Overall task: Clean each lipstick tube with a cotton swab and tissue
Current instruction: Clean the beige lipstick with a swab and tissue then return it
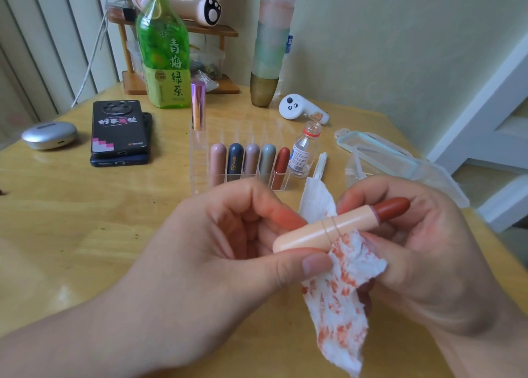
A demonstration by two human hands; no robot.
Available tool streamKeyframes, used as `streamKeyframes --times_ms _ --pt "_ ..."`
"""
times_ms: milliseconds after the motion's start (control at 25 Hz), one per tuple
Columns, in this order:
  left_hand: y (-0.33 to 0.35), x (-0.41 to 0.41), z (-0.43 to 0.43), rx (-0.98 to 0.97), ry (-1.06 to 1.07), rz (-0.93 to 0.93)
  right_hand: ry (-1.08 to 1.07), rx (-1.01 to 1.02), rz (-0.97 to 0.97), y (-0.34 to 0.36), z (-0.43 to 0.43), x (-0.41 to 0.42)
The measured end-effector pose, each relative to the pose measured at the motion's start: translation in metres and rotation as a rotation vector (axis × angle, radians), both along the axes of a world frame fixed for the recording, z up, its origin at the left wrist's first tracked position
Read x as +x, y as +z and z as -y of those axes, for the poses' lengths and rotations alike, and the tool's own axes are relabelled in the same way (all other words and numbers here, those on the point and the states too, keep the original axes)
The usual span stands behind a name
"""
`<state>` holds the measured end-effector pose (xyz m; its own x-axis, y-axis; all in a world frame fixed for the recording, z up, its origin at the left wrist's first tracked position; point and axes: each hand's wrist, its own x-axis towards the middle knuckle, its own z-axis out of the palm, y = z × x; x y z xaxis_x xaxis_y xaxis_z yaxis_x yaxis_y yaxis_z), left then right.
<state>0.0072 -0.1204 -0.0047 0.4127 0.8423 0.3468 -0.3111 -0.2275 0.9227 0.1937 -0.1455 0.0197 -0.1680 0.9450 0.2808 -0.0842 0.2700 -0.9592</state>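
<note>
**Peach lipstick tube held in both hands, stained tissue wrapped at its middle**

The left hand [223,235] pinches the rounded base end of a peach lipstick tube [311,233] between thumb and forefinger, with the other fingers curled into the palm. The tube lies almost level between the two hands, tilted slightly up toward the right hand. Its extended red lipstick bullet [393,207] points into the right hand [423,257]. That hand is curled round the tube's upper end and grips a white tissue [343,295] against it. The thumb presses the tissue from below and a fingertip shows behind the tube. The tissue passes behind the tube and comes out in front beneath it. Its loose end, blotched with orange-red smears, hangs down below both hands.

Just beyond the hands, on the wooden table [85,206], stands a clear acrylic organizer [200,155]. Five capped lipsticks [251,160] stand in its front row, and a metallic pink lipstick tube [198,106] stands upright at its far left corner. Beside the organizer, beyond the right hand, stands a small open clear bottle [303,152], with a bundle of cotton swabs [320,165] lying next to it. Farther right is a clear plastic box [380,155]. Beyond the left hand lie two stacked phones [120,132] and a silver case [48,135], and behind them stands a green tea bottle [164,52].
</note>
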Motion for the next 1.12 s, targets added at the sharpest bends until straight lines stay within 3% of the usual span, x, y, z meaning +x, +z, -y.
streamKeyframes --times_ms 240,480,680,880,1040,1120 --pt "0.0049 -0.0058 -0.0095 -0.164 -0.259 -0.051 -0.039 -0.011 0.008 -0.0001 0.0014 0.0012" --pt "0.0005 -0.0047 -0.0017 0.067 0.063 -0.113 -0.037 0.028 0.070 0.0021 0.0037 0.0025" --pt "0.0070 -0.0085 -0.0097 -0.129 -0.210 -0.095 -0.058 0.041 0.066 0.0007 0.0029 0.0016" --pt "-0.0002 -0.0040 -0.0020 0.074 0.052 -0.086 -0.075 0.055 0.086 -0.0005 0.0017 0.0022" --pt "0.0031 -0.0063 -0.0071 -0.052 -0.118 -0.066 -0.068 0.074 0.067 0.0004 0.0015 0.0021" --pt "-0.0006 -0.0050 -0.0066 0.031 -0.009 -0.102 -0.069 0.062 0.071 -0.0012 0.0011 0.0025"
